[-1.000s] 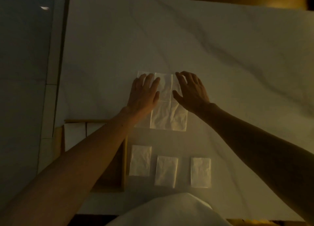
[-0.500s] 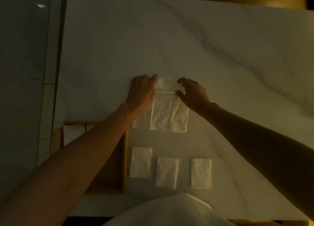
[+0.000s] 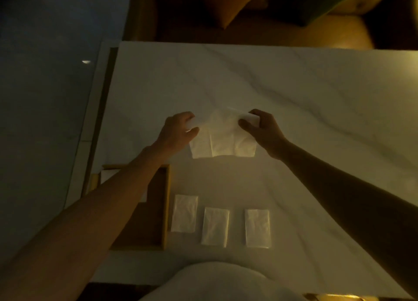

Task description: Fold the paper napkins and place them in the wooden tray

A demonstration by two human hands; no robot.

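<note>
A white paper napkin (image 3: 222, 140) lies partly unfolded in the middle of the marble table, its far edge lifted and curling toward me. My left hand (image 3: 178, 129) pinches the napkin's far left corner. At the far right corner, my right hand (image 3: 260, 126) pinches the lifted edge. Three folded napkins (image 3: 214, 226) lie in a row near the table's front edge. The wooden tray (image 3: 167, 210) sits at the front left, partly under my left forearm, with white napkins (image 3: 108, 175) inside at its far end.
The marble table (image 3: 294, 92) stretches far and right of the napkin. Its left edge borders a dark floor (image 3: 45, 97). Yellow cushions (image 3: 228, 4) lie beyond the far edge. My white-clad body (image 3: 210, 282) is at the bottom.
Both hands went from lying flat on the napkin to pinching its far corners and lifting that edge up and toward me. The view has tilted up, showing the table's far edge.
</note>
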